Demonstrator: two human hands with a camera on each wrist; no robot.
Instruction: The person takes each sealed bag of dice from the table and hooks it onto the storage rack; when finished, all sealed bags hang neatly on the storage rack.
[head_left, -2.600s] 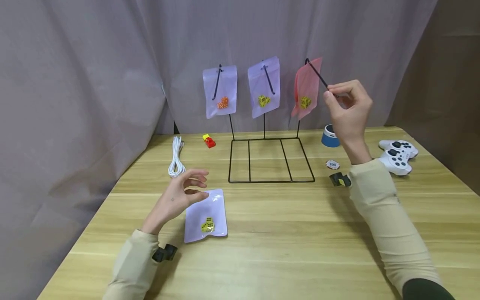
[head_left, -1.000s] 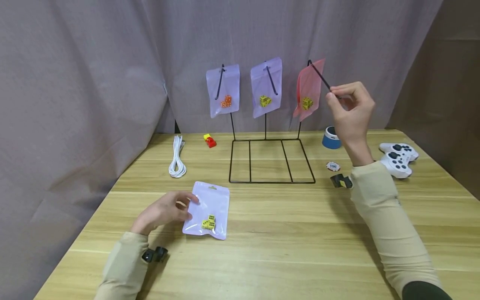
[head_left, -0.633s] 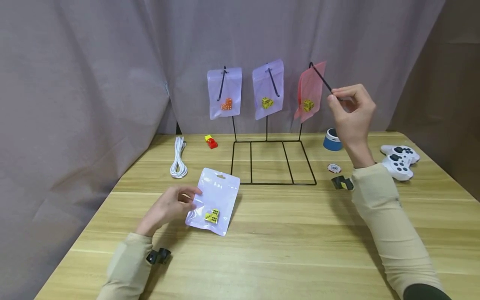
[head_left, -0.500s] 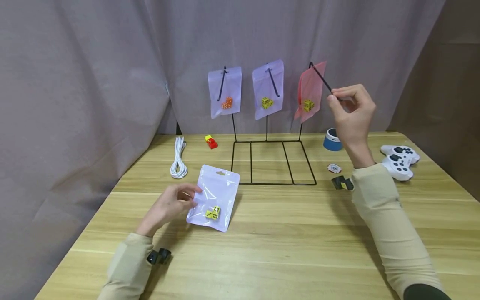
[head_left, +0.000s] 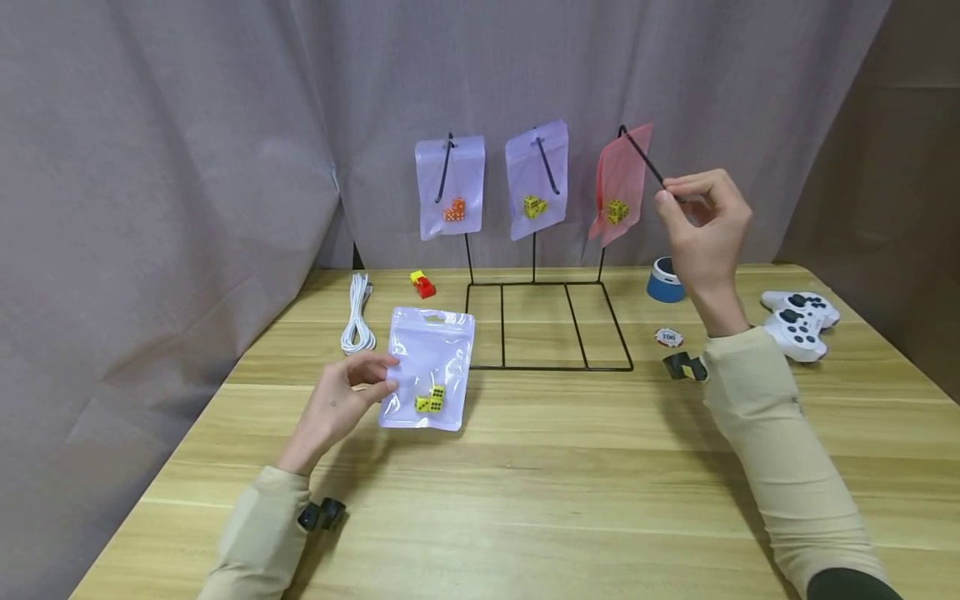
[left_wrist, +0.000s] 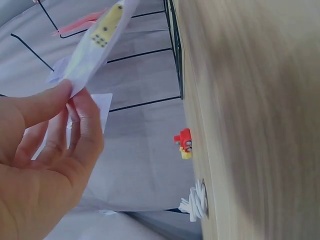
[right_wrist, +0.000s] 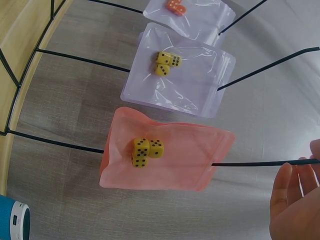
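Your left hand (head_left: 347,398) holds a little see-through bag (head_left: 429,367) just above the bench (head_left: 570,467), a bit in front of the black wire rack (head_left: 546,321). The thumb and fingers (left_wrist: 75,122) pinch one side edge of it, and the bag hangs up off the wood. Three yellow dice (head_left: 431,401) sit down in the bottom corner.

The bag looks very light and floppy. The plastic is thin and shiny, so it will likely slip if you pinch it softly. The dice are the only heavy part, and they will probably roll and pull the bag down on their side. It does not look like it can break. A good place to hold it is near the top, close by the small hole (head_left: 434,317), with the dice hanging low.

Your right hand (head_left: 701,225) is up high by the rack. Its fingers (right_wrist: 290,195) pinch the tip of the long black hook (right_wrist: 260,163). A pink bag (head_left: 619,179) with yellow dice hangs far back on that hook. Two more clear bags hang on the other hooks
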